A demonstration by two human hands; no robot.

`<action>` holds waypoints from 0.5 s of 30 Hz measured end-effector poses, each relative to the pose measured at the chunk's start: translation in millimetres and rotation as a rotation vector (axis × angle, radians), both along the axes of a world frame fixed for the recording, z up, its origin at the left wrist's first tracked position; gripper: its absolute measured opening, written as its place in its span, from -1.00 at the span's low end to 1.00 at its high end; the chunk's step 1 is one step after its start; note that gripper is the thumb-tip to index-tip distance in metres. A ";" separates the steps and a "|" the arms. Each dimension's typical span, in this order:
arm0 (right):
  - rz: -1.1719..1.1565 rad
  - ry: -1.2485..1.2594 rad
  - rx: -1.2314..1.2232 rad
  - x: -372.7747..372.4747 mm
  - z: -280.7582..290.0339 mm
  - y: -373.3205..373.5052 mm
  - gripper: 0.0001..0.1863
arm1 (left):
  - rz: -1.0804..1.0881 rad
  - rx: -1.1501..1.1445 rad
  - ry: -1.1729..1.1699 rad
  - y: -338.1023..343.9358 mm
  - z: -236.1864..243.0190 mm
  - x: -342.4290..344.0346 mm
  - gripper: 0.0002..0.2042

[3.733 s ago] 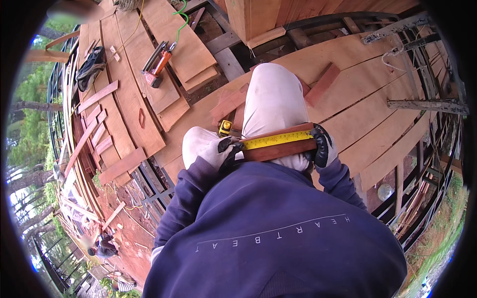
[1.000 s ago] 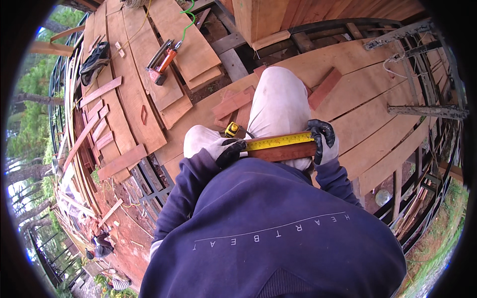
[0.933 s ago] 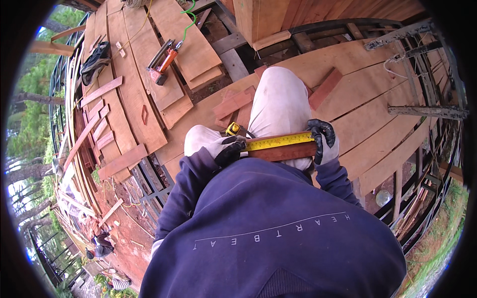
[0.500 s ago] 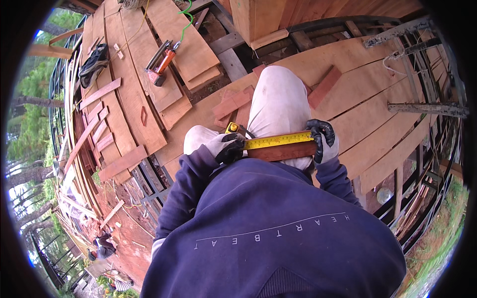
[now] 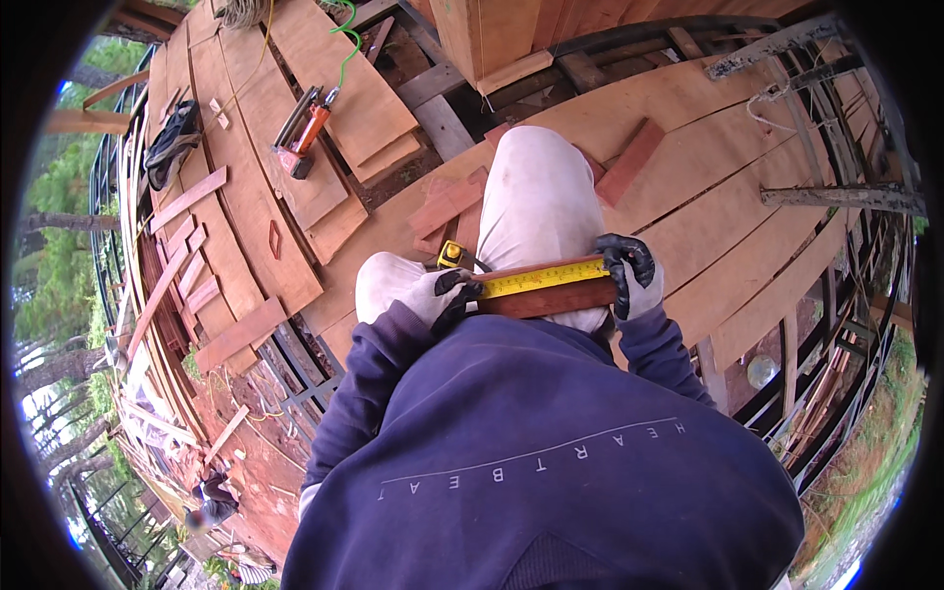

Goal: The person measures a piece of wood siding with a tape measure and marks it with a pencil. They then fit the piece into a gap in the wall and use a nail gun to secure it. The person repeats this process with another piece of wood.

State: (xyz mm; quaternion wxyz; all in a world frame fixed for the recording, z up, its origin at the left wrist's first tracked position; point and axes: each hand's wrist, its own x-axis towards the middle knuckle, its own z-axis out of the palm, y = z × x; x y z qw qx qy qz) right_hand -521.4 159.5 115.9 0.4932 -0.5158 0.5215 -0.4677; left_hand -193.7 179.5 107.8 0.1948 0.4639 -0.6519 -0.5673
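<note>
A reddish-brown board (image 5: 546, 302) lies across my lap in front of my pale-trousered knees (image 5: 541, 187). A yellow tape measure blade (image 5: 539, 277) is stretched along it. My left hand (image 5: 442, 298), in a grey and black glove, grips the board and blade at the left end. My right hand (image 5: 632, 273), gloved alike, is curled on their right end. Just beyond my left hand, the yellow-and-black tape case (image 5: 451, 254) rests beside my thigh.
Loose plywood sheets (image 5: 251, 177) and reddish offcuts (image 5: 187, 265) lie around me. An orange-and-black nail gun (image 5: 307, 136) with a green hose lies ahead-left. A wooden post (image 5: 482, 44) stands ahead. Steel framing with gaps (image 5: 851, 344) runs right. A co-worker (image 5: 214, 497) is low at lower left.
Both hands keep their hold on board and blade. The view has shifted slightly, with the hands a little left in the picture. The distant co-worker's posture has changed slightly.
</note>
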 end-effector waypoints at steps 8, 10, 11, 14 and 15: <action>0.006 -0.001 0.026 -2.8 0.7 1.7 -0.75 | -0.020 0.137 -0.258 -16.8 42.6 -7.1 -0.74; 0.014 0.007 0.033 -3.1 2.2 1.3 -0.75 | -0.022 0.160 -0.229 -15.5 31.9 -4.1 -0.74; 0.015 0.008 0.030 -3.3 2.2 1.5 -0.75 | -0.036 0.126 -0.218 -14.4 28.7 -2.9 -0.74; 0.022 0.012 0.024 -2.8 2.3 1.6 -0.75 | -0.008 0.199 -0.141 -8.2 12.6 0.2 -0.74; 0.025 0.016 0.024 -2.8 2.6 1.7 -0.75 | 0.013 0.253 -0.107 -6.8 8.7 0.7 -0.74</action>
